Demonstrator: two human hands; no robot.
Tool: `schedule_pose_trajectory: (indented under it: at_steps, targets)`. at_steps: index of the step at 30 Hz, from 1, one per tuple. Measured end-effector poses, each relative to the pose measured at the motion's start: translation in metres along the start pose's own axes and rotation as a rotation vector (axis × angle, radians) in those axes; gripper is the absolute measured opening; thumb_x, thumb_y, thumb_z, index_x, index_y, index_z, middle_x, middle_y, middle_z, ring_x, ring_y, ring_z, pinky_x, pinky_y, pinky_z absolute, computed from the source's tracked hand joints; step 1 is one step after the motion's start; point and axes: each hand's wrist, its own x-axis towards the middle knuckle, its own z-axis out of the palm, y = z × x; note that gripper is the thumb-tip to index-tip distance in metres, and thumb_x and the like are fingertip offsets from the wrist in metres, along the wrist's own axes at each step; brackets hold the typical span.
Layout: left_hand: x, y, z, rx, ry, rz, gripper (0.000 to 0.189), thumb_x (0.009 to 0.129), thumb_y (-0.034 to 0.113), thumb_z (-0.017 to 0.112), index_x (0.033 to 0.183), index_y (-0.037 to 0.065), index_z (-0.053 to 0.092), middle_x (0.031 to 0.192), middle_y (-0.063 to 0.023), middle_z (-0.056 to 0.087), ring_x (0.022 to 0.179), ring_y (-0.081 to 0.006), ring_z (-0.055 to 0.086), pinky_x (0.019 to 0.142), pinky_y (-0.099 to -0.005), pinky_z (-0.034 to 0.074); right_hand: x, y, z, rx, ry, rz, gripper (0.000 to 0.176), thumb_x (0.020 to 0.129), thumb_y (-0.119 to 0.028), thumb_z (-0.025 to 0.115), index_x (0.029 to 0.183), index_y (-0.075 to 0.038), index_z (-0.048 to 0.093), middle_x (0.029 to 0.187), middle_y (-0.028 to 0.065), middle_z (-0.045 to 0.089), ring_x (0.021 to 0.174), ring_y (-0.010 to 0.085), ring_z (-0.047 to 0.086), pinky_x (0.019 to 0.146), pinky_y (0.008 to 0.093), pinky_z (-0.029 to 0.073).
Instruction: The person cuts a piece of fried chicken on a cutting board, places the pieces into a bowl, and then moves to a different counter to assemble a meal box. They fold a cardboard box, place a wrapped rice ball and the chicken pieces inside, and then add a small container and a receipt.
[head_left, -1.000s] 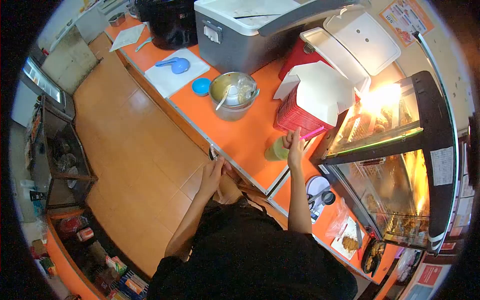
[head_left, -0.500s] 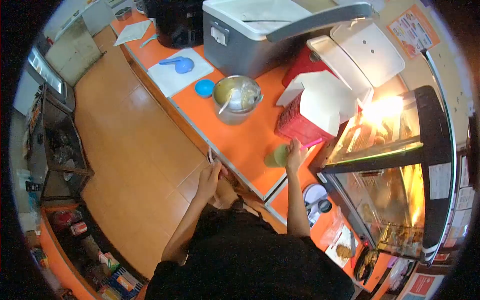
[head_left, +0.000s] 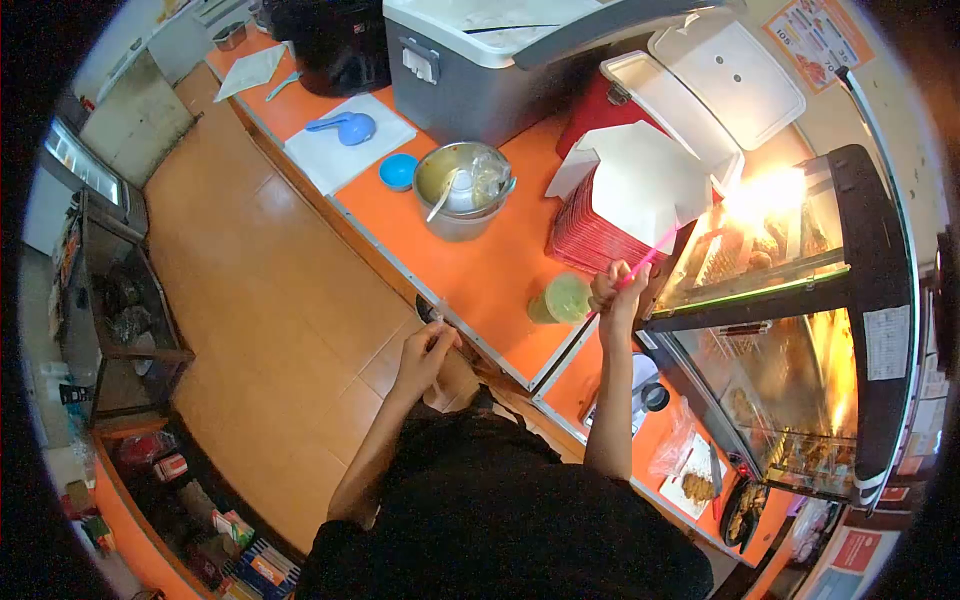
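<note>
A pink straw (head_left: 655,247) is gripped in my right hand (head_left: 618,290), above the orange counter (head_left: 500,300). Just left of that hand stands a cup of green drink (head_left: 562,299), its top open. My left hand (head_left: 427,357) is closed near the counter's front edge, its fingertips pinched on something I cannot make out. Behind the cup is a stack of red food boxes (head_left: 598,220) with a white inside. A metal pot (head_left: 462,215) holding a spoon and a clear plastic bag stands further left, beside a small blue bowl (head_left: 398,172).
A grey cooler (head_left: 455,95) and a red cooler (head_left: 590,115) stand at the back. On the right is a lit glass food warmer (head_left: 760,370). A blue scoop (head_left: 354,128) lies on a white cloth (head_left: 330,165). Tiled floor (head_left: 250,300) lies left of the counter.
My right hand has left the cup and moved slightly right with the pink straw, which now points more steeply upward. The cup's open top shows more. My left hand has barely moved.
</note>
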Motion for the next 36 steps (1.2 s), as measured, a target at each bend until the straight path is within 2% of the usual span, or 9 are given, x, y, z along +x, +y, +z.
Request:
schedule_pose_trajectory:
  at_steps: [5, 10, 13, 17, 29, 31, 34, 35, 36]
  targets:
    - [0.003, -0.008, -0.002, 0.001, -0.039, 0.015, 0.027, 0.1, 0.022, 0.055, 0.084, 0.003, 0.064, 0.075, 0.002, 0.055, 0.07, -0.004, 0.047, 0.06, -0.0228, 0.035, -0.031, -0.015, -0.034, -0.448, -0.099, 0.051, 0.014, 0.106, -0.027, 0.044, 0.116, -0.018, 0.042, 0.067, -0.0029, 0.037, 0.045, 0.0048, 0.028, 0.04, 0.0217, 0.02]
    - [0.003, -0.007, 0.002, 0.002, -0.065, 0.035, 0.027, 0.101, 0.023, 0.054, 0.084, 0.003, 0.064, 0.075, 0.0023, 0.054, 0.07, -0.0053, 0.047, 0.062, -0.023, 0.036, -0.066, -0.042, -0.029, -0.477, -0.159, 0.148, 0.037, 0.102, -0.013, 0.042, 0.138, -0.015, 0.04, 0.096, 0.0165, 0.065, 0.053, 0.0162, 0.059, 0.047, 0.0246, 0.05]
    - [0.003, -0.006, 0.007, -0.029, -0.075, -0.002, 0.028, 0.101, 0.025, 0.054, 0.084, 0.004, 0.064, 0.073, 0.0031, 0.052, 0.069, -0.0053, 0.046, 0.061, -0.0228, 0.035, -0.075, -0.058, -0.029, -0.228, -0.236, 0.444, 0.035, 0.1, -0.02, 0.045, 0.131, -0.005, 0.047, 0.105, 0.02, 0.066, 0.067, 0.0228, 0.07, 0.057, 0.0309, 0.06]
    - [0.002, -0.016, 0.006, -0.023, -0.079, -0.052, 0.03, 0.101, 0.027, 0.054, 0.084, 0.005, 0.065, 0.072, 0.0046, 0.05, 0.068, -0.0046, 0.045, 0.061, -0.0221, 0.034, -0.076, -0.055, -0.052, -0.152, -0.281, 0.36, 0.037, 0.099, -0.031, 0.046, 0.114, 0.002, 0.054, 0.106, 0.0261, 0.068, 0.085, 0.0272, 0.073, 0.068, 0.0376, 0.063]
    - [-0.011, -0.021, 0.005, 0.033, -0.046, 0.033, 0.031, 0.102, 0.024, 0.051, 0.084, 0.003, 0.065, 0.073, 0.0026, 0.05, 0.068, -0.005, 0.046, 0.061, -0.0228, 0.034, -0.024, -0.004, -0.041, -0.404, -0.262, 0.178, 0.03, 0.102, -0.019, 0.044, 0.091, 0.003, 0.06, 0.078, 0.0217, 0.071, 0.067, 0.0245, 0.072, 0.059, 0.0313, 0.061]
    - [-0.014, -0.021, 0.004, 0.024, -0.025, 0.033, 0.031, 0.102, 0.023, 0.051, 0.084, 0.002, 0.065, 0.073, 0.0023, 0.051, 0.069, -0.0052, 0.046, 0.062, -0.023, 0.035, -0.022, 0.006, -0.047, -0.399, -0.254, 0.215, 0.025, 0.1, -0.018, 0.05, 0.109, 0.005, 0.056, 0.076, 0.0211, 0.07, 0.063, 0.0238, 0.071, 0.054, 0.0291, 0.059]
    - [-0.018, -0.02, 0.0, 0.026, -0.019, -0.006, 0.031, 0.102, 0.024, 0.051, 0.084, 0.002, 0.065, 0.075, 0.0019, 0.053, 0.071, -0.0057, 0.047, 0.063, -0.0232, 0.037, -0.028, 0.02, -0.05, -0.828, -0.284, -0.128, 0.091, 0.079, -0.021, 0.08, 0.145, 0.002, 0.022, 0.109, 0.0232, 0.067, 0.079, 0.0245, 0.068, 0.072, 0.0341, 0.057]
    - [-0.021, -0.019, -0.002, 0.038, -0.03, -0.05, 0.031, 0.102, 0.024, 0.052, 0.084, 0.002, 0.065, 0.075, 0.0018, 0.053, 0.072, -0.0059, 0.048, 0.064, -0.0232, 0.038, -0.03, 0.022, -0.051, -0.823, -0.285, -0.128, 0.091, 0.079, -0.021, 0.08, 0.145, 0.002, 0.022, 0.109, 0.0232, 0.067, 0.079, 0.0245, 0.068, 0.072, 0.0341, 0.057]
    - [-0.024, -0.019, -0.001, 0.043, -0.029, -0.048, 0.031, 0.102, 0.024, 0.052, 0.084, 0.002, 0.065, 0.075, 0.0018, 0.053, 0.072, -0.0059, 0.048, 0.064, -0.0232, 0.038, -0.036, 0.014, -0.043, -1.171, -0.226, -0.471, 0.101, 0.071, -0.024, 0.085, 0.146, 0.002, 0.023, 0.119, 0.0234, 0.062, 0.088, 0.0272, 0.066, 0.081, 0.0382, 0.055]
